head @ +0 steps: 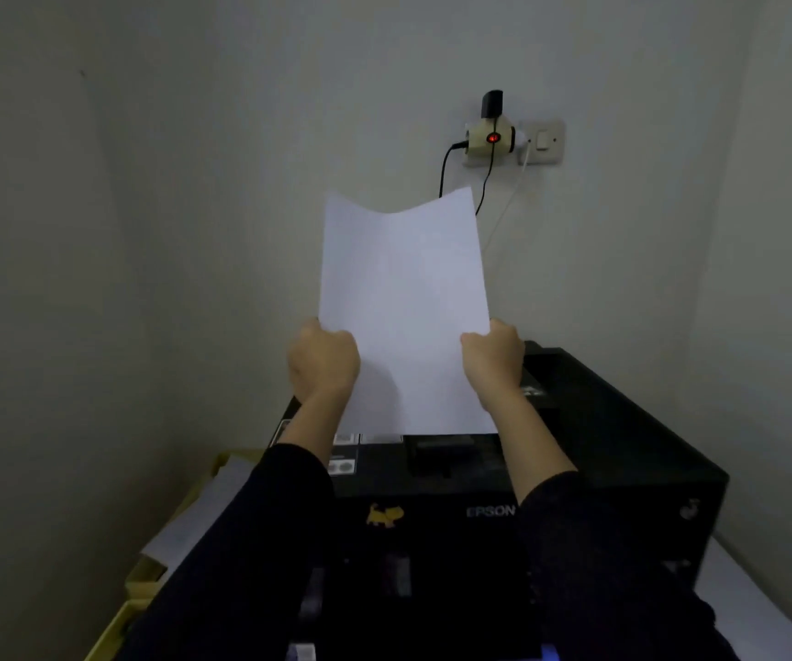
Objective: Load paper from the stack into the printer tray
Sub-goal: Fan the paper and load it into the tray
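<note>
View from a person's head, looking forward and down. Both forearms reach up from the bottom of the frame in dark sleeves (575, 541) pushed back from the wrists, roughly parallel and angled slightly toward each other. In the centre, the two hands hold white paper (406, 288) upright, one at each side edge, a little below the paper's mid-height. The left hand (322, 362) shows its back to the camera, fingers curled round the paper's left edge, thumb lying on the near face. The right hand (494, 360) mirrors it on the right edge, thumb also on the near face. Both grips are closed on the paper. The top edge of the paper dips in the middle, its corners higher.

The paper's lower edge meets the top of a black printer (613, 446) marked EPSON, which fills the lower centre and right; whether the edge has entered the feed slot cannot be told. A yellow sticker (384, 515) sits on the printer's front. At lower left, loose pale paper (203, 512) lies over a yellow tray (113, 627). The printer stands on a white surface (766, 613). On the wall above, upper centre, a plug adapter (492, 138) glows red beside a switch.
</note>
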Tool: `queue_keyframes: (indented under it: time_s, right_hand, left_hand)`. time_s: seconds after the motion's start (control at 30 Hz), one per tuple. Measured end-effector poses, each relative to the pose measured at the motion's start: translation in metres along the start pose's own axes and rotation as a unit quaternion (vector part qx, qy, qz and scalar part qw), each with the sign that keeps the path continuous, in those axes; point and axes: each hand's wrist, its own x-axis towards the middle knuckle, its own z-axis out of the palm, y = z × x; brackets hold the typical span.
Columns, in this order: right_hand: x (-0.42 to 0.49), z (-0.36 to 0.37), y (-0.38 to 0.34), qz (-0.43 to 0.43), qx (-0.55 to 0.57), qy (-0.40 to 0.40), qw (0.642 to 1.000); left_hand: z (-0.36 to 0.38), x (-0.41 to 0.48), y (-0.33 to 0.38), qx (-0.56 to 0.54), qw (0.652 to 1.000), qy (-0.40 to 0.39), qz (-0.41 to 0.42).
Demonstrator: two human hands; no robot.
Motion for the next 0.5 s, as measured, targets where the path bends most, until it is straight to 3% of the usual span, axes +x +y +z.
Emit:
queue_keyframes:
  time_s: [0.2, 0.5]
  right_hand:
    - [-0.062, -0.077, 0.017, 0.064, -0.007, -0.008, 0.998]
    - [-0.180, -0.169, 0.088, 0.132, 0.034, -0.009, 0.991]
  left_hand:
    - [-0.016, -0.090, -0.005, 0.003, 0.999, -0.033, -0.010]
    - [-0.043, -0.248, -0.059, -0.090, 0.993, -0.056, -0.055]
